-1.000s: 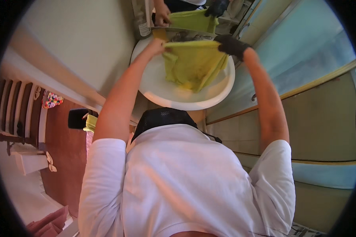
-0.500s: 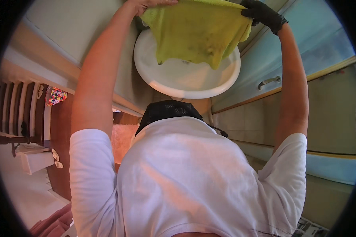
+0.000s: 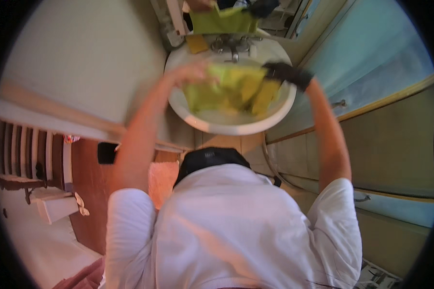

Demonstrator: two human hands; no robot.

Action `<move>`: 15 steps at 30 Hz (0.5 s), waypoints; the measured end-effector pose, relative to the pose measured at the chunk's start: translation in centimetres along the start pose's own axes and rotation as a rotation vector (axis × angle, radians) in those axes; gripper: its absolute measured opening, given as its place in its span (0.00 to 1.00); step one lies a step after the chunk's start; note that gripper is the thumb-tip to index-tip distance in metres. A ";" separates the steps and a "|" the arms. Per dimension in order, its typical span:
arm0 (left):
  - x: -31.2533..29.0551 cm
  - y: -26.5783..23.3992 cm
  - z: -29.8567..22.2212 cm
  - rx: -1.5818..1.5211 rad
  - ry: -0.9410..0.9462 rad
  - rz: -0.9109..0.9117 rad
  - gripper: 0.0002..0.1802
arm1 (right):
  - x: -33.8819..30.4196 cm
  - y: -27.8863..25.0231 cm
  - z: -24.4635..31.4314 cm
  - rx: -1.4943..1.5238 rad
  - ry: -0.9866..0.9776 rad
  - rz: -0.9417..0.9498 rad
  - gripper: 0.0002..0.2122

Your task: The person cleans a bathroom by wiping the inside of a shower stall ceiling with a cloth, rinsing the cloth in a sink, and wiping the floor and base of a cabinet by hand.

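- Nearest on my feed: the wearer's white shirt (image 3: 231,216), filling the lower middle.
- Left hand (image 3: 190,74), bare and blurred: fingers pinching the cloth's upper left; finger detail lost.
- Right hand (image 3: 287,73), black-gloved: gripping its upper right.
- Cloth (image 3: 214,94): yellow-green, slung between both hands over the basin (image 3: 226,129); blur hides whether its bottom touches.
- I judge the step as two-handed cloth handling; the next move calls for even tension on both corners.
- Beyond: tap (image 3: 234,55), the main snag risk; yellow sponge (image 3: 196,45), left of it.
- Farthest: mirror (image 3: 226,21), reflecting the cloth.
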State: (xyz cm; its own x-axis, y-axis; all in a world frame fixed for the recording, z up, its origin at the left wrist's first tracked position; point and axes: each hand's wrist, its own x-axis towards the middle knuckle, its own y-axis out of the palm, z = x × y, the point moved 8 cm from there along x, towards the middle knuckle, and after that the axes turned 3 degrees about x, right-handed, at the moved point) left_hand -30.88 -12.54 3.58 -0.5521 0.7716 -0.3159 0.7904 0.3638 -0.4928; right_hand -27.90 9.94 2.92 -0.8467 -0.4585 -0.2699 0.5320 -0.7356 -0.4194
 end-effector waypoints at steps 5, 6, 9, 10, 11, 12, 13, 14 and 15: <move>5.3 15.2 12.7 0.171 -0.294 0.443 0.21 | 4.2 13.1 -14.7 -0.346 0.133 0.357 0.19; 6.8 17.1 14.4 0.291 -0.266 0.353 0.21 | 4.5 15.1 -17.9 -0.288 0.214 0.475 0.17; 8.4 17.7 17.9 0.376 -0.331 0.281 0.23 | 6.0 15.8 -16.6 -0.552 0.296 0.328 0.20; 9.1 17.9 18.7 0.357 -0.387 0.314 0.24 | 6.7 15.7 -16.6 -0.549 0.302 0.330 0.20; 9.8 17.6 19.2 0.354 -0.386 0.319 0.24 | 7.6 15.0 -16.9 -0.580 0.363 0.268 0.21; 10.7 16.6 19.2 0.443 -0.378 0.231 0.24 | 8.0 14.3 -17.9 -0.609 0.435 0.208 0.22; 11.3 15.6 19.2 0.530 -0.373 0.137 0.24 | 8.7 14.0 -18.6 -0.608 0.445 0.217 0.22; 11.9 15.2 19.4 0.519 -0.372 0.144 0.24 | 9.8 13.0 -19.0 -0.629 0.423 0.159 0.22; 12.6 13.5 19.7 0.554 -0.379 0.052 0.25 | 11.0 12.2 -19.4 -0.651 0.395 0.107 0.21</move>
State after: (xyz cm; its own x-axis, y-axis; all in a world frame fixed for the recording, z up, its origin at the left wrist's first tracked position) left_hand -32.38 -8.20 -23.05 -0.6519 0.5073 -0.5636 0.6214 -0.0685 -0.7805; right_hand -30.62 5.54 -22.00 -0.7907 -0.2088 -0.5756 0.6106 -0.1997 -0.7664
